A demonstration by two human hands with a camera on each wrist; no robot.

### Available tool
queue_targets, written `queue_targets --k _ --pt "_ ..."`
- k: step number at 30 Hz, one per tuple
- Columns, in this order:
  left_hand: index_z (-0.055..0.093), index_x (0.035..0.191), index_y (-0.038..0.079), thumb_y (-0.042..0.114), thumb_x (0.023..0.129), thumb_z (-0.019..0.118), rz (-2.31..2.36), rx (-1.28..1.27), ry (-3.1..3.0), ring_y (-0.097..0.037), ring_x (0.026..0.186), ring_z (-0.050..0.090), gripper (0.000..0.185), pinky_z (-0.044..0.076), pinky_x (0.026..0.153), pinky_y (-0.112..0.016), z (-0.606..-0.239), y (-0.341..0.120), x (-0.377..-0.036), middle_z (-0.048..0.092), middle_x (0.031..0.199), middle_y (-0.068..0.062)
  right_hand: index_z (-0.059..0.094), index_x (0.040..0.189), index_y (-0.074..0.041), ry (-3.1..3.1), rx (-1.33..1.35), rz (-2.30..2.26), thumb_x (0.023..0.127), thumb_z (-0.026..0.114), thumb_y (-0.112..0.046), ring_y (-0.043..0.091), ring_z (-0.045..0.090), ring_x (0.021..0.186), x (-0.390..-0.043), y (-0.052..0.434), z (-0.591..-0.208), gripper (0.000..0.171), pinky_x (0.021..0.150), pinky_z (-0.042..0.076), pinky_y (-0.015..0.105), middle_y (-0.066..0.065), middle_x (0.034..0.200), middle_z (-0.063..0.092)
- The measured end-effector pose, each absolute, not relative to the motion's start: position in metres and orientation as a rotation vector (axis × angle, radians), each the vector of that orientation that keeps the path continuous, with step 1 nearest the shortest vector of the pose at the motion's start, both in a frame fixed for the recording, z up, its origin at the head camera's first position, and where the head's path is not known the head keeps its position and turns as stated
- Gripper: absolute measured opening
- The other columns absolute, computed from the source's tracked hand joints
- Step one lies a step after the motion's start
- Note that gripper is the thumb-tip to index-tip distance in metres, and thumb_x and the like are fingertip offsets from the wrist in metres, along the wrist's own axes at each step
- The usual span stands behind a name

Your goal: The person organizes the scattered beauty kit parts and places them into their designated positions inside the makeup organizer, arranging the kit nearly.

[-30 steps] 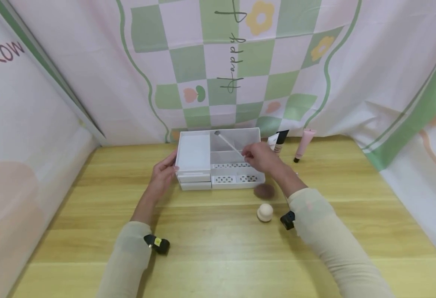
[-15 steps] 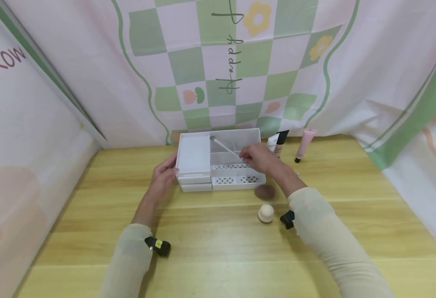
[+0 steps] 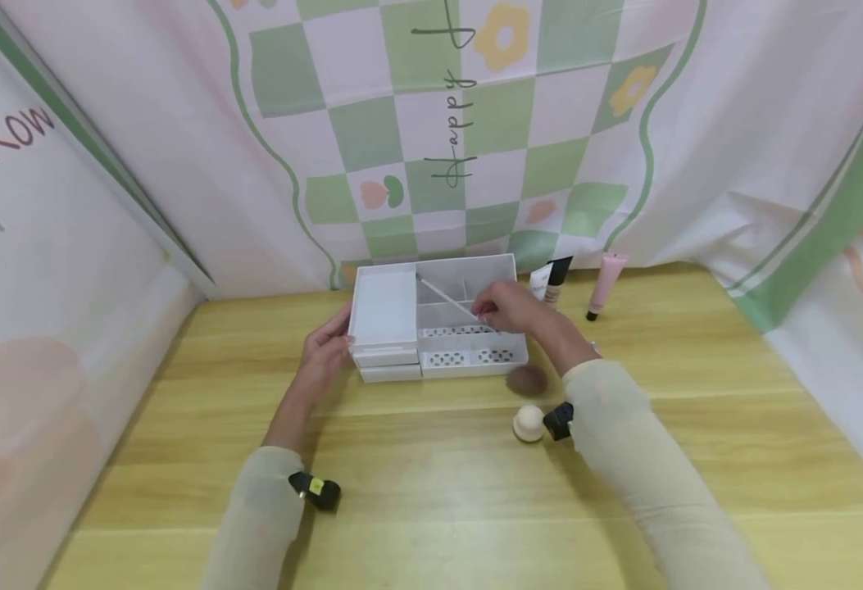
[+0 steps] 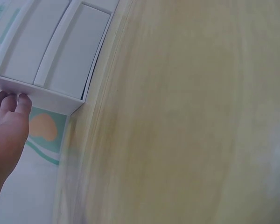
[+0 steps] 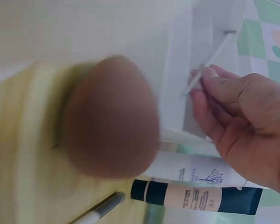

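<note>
My right hand [image 3: 508,310] pinches a thin white makeup brush [image 3: 446,297] over the right half of a white desktop organizer [image 3: 385,305]. The brush slants, its small dark tip inside a rear compartment; in the right wrist view, the brush [image 5: 219,49] passes between thumb and fingers. My left hand [image 3: 324,348] rests against the organizer's left side, the thumb at the front corner. In the left wrist view, its fingertips [image 4: 23,99] touch the side wall beside two drawers [image 4: 77,51].
A brown egg-shaped makeup sponge [image 3: 527,380] and a cream mushroom-shaped puff [image 3: 529,424] lie in front at the right. Behind my right hand stand a white tube [image 3: 539,281], a black-and-beige tube [image 3: 557,279] and a pink tube [image 3: 606,287]. Another brush [image 5: 100,210] lies nearby.
My right hand has shifted slightly left, and the brush's dark tip has sunk lower into the rear compartment. My left hand stays at the organizer's side.
</note>
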State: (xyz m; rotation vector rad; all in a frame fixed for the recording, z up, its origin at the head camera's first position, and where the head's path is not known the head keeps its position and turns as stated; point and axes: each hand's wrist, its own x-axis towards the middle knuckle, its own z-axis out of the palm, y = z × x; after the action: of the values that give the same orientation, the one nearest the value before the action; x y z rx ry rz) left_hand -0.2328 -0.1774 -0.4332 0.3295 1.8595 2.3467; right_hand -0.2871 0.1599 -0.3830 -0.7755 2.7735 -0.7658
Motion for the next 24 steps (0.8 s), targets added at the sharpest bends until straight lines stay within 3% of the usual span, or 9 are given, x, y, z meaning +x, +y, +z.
queue_targets --k 14,18,24 --pt "0.024 0.157 -0.004 -0.005 0.095 0.043 2.350 0.301 1.863 -0.032 0.159 0.020 0.065 0.048 0.110 -0.014 -0.435 -0.177 -0.233 0.021 0.169 -0.017 0.071 0.111 0.010 2.486 -0.770 -0.684 0.089 0.062 0.006 0.012 0.065 0.079 -0.313 0.162 -0.367 0.024 0.070 0.057 0.020 0.023 0.102 0.076" --pt "0.024 0.157 -0.005 -0.006 0.094 0.042 2.347 0.331 1.860 -0.035 0.158 0.020 0.065 0.048 0.111 -0.015 -0.433 -0.178 -0.235 0.020 0.169 -0.019 0.071 0.110 0.010 2.492 -0.774 -0.677 0.089 0.063 0.007 0.015 0.067 0.081 -0.312 0.161 -0.366 0.022 0.072 0.058 0.022 0.024 0.103 0.075" --pt "0.024 0.157 -0.005 -0.007 0.095 0.042 2.345 0.305 1.844 -0.033 0.158 0.020 0.065 0.048 0.111 -0.015 -0.432 -0.179 -0.236 0.020 0.170 -0.018 0.073 0.104 0.004 2.560 -0.746 -0.577 0.089 0.063 0.006 0.020 0.066 0.089 -0.310 0.158 -0.364 0.018 0.080 0.059 0.028 0.017 0.101 0.075"
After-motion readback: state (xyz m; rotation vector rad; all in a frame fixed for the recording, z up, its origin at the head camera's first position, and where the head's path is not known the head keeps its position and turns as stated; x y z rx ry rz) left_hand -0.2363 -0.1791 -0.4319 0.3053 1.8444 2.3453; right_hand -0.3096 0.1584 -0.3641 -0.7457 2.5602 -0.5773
